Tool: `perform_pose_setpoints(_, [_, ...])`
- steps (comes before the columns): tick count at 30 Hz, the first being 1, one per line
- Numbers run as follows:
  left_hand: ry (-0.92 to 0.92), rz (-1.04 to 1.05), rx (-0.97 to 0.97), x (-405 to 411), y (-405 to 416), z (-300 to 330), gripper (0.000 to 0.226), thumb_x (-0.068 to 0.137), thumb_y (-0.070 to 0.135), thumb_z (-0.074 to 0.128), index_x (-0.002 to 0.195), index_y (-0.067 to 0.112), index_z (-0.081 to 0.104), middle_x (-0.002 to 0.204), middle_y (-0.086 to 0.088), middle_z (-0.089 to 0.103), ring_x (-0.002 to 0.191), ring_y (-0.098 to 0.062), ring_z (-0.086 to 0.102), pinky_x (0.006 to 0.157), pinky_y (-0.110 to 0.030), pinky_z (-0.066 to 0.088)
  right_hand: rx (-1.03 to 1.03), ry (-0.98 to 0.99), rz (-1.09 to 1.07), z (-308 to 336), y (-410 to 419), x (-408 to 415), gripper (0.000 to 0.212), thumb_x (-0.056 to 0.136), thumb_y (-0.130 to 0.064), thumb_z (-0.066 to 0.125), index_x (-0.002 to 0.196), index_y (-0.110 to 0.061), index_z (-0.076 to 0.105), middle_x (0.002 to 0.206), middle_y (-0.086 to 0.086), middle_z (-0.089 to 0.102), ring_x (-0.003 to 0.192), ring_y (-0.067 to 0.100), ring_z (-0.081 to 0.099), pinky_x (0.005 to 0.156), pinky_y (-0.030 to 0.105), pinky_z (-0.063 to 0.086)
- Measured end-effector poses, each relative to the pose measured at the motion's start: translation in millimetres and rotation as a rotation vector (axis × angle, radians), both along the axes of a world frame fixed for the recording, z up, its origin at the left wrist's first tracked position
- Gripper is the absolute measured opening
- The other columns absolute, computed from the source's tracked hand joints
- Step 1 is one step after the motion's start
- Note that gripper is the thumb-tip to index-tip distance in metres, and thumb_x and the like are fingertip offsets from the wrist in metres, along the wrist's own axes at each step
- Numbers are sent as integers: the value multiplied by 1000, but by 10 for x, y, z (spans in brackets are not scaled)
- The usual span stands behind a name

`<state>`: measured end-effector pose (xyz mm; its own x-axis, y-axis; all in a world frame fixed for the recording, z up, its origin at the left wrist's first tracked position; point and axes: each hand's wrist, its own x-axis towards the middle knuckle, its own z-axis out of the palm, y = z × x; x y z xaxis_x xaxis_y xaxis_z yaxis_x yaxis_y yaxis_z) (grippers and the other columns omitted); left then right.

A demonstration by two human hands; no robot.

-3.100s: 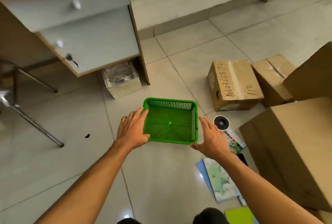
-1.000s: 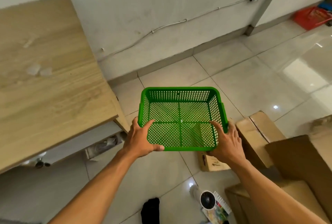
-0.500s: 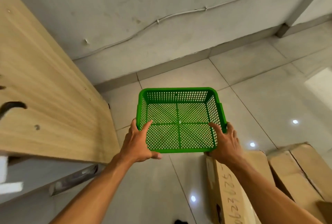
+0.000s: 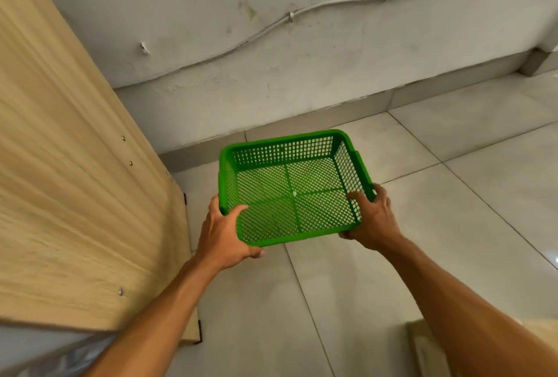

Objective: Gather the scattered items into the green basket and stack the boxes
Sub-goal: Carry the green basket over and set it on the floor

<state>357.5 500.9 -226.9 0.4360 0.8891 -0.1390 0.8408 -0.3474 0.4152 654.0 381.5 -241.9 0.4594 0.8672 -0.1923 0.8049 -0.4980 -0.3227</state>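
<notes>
Change: since half a second ago the basket has tilted and swung right, and the numbered carton has left the view.
Basket: green perforated plastic basket (image 4: 294, 192), empty, held in the air above the pale tiled floor (image 4: 471, 195).
Left hand: left hand (image 4: 225, 234) clamped on the near-left corner, thumb inside.
Right hand: right hand (image 4: 373, 216) pinching the right wall, thumb inside.
Risk: tilted, it could knock the light wooden desk (image 4: 66, 180) just beside it.
Edge: cardboard box corner (image 4: 422, 346), bottom right.
</notes>
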Motion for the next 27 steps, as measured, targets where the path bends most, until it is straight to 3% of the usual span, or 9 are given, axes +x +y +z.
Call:
perform_pose_setpoints(3, [49, 85, 3, -15, 230, -67, 92, 67, 56, 80, 145, 26, 41, 159, -10, -1, 139, -35, 31, 113, -38, 34, -21, -63, -10, -30, 283, -104, 100, 77, -67, 69, 154, -40, 12, 161, 17, -14, 148, 41, 10, 113, 55, 30])
perform_pose_setpoints(5, [71, 50, -46, -3, 328, -125, 78, 76, 51, 75, 143, 26, 44, 160, -9, 7, 139, -33, 33, 110, -38, 36, -40, 16, -82, -91, 377, -170, 89, 85, -66, 60, 154, -38, 10, 163, 16, -9, 145, 41, 20, 110, 56, 34])
perform_pose_setpoints(10, [305, -174, 5, 32, 364, -346, 81, 85, 56, 61, 153, 36, 21, 164, 0, 3, 147, -25, 18, 116, -41, 21, -24, 240, -25, -402, 239, -353, 81, 95, -50, 57, 157, -33, 8, 166, 9, 9, 144, 34, 33, 112, 50, 38])
perform_pose_setpoints(14, [300, -159, 162, 169, 477, -531, 80, 91, 55, 52, 155, 34, 10, 164, -3, 5, 149, -26, 12, 119, -41, 16, -40, 116, 62, -635, 222, -373, 86, 95, -56, 53, 157, -39, -5, 167, 5, -5, 150, 29, 22, 115, 47, 33])
perform_pose_setpoints(18, [377, -183, 216, 313, 565, -787, 71, 97, 54, 40, 155, 35, 4, 163, -5, 12, 147, -30, 16, 119, -43, 16, -22, -51, 179, -807, 432, -370, 91, 95, -61, 47, 153, -40, -20, 163, 9, -25, 153, 29, -1, 122, 47, 16])
perform_pose_setpoints(20, [392, -203, 223, 334, 609, -916, 68, 98, 52, 35, 155, 36, 0, 158, -7, 26, 141, -28, 29, 114, -42, 24, -11, -90, 203, -907, 566, -403, 89, 96, -63, 43, 152, -41, -22, 162, 7, -29, 152, 29, -14, 122, 48, 8])
perform_pose_setpoints(23, [311, -200, 342, 290, 669, -1047, 60, 102, 44, 26, 152, 42, -6, 134, 2, 52, 114, -20, 50, 94, -35, 35, 49, -96, 187, -1065, 714, -459, 80, 96, -66, 35, 152, -45, -17, 162, 3, -28, 149, 30, -25, 122, 49, 7])
perform_pose_setpoints(27, [246, -153, 406, 260, 759, -1138, 58, 101, 43, 26, 150, 47, -6, 114, 6, 59, 94, -17, 52, 83, -34, 35, 83, -137, 190, -1205, 859, -410, 75, 95, -69, 30, 149, -51, -19, 161, -5, -31, 147, 26, -30, 122, 51, 10])
